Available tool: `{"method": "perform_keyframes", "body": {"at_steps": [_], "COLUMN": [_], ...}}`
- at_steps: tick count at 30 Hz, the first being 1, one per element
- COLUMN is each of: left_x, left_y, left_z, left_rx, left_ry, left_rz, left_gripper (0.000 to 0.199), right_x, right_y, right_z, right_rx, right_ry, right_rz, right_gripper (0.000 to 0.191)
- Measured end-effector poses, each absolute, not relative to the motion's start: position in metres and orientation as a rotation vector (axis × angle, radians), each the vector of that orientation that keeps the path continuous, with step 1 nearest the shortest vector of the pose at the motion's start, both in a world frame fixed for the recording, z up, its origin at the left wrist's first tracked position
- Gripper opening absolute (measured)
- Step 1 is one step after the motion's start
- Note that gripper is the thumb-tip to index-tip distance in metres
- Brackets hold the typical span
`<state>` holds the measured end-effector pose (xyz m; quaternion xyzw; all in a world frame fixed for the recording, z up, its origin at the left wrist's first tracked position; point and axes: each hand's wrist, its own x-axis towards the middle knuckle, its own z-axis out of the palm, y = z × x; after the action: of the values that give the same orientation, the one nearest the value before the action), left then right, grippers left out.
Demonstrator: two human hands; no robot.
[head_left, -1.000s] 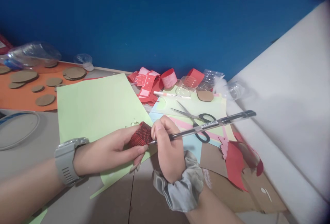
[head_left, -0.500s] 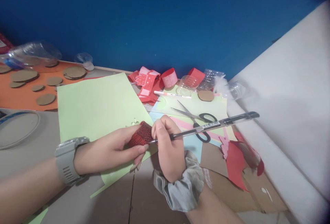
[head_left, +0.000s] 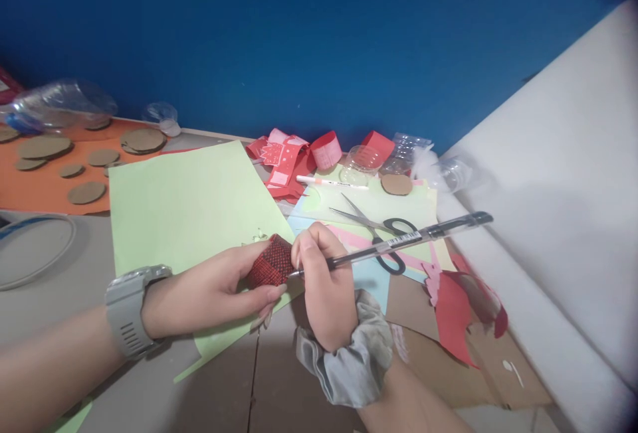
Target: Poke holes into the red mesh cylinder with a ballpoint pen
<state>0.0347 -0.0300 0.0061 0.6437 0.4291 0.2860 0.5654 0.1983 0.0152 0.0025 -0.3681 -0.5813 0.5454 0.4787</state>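
My left hand [head_left: 224, 283], with a grey watch on the wrist, grips a small red piece with a dark crosshatched pattern [head_left: 272, 263]. The fingers hold it along its left and lower sides. In my right hand [head_left: 326, 287], a clear-barrelled black pen [head_left: 403, 240] slants up to the right, its tip at the right side of the red piece. A grey scrunchie circles the right wrist. Beneath the left hand lies a large light green sheet [head_left: 194, 200]. Open scissors [head_left: 371, 224] rest on papers just beyond the right hand.
Cardboard discs [head_left: 87, 192] lie on an orange sheet [head_left: 30, 187] at the left, near a plastic bottle [head_left: 64, 101]. Red paper pieces [head_left: 289, 157], a white marker [head_left: 331, 182] and clear plastic parts [head_left: 361, 164] sit along the blue wall. A red cut-out [head_left: 453, 310] is at right.
The pen's far end has swung slightly left and down, with its tip still at the red piece. Both hands stay nearly in place; the view has shifted a little.
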Motion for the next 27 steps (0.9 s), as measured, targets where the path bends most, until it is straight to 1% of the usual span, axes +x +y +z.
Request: {"method": "perform_keyframes", "body": {"at_steps": [12, 18, 27], "left_x": [0.0345, 0.0339, 0.0336], "left_y": [-0.0310, -0.0307, -0.0307], "left_z": [0.0082, 0.0050, 0.0063], "left_rx": [1.510, 1.503, 1.497], "left_ry": [1.018, 1.022, 1.013], "left_rz": [0.672, 0.674, 0.674], "left_gripper": [0.020, 0.017, 0.017], "right_x": [0.1977, 0.1979, 0.1976], "right_y": [0.0154, 0.0157, 0.0158], "right_z": [0.0028, 0.0036, 0.0031], "right_rx": [-0.916, -0.912, -0.907], "right_ry": [-1.411, -1.417, -1.416], "right_rz": [1.324, 1.344, 1.347], "right_gripper": [0.035, 0.037, 0.035]}}
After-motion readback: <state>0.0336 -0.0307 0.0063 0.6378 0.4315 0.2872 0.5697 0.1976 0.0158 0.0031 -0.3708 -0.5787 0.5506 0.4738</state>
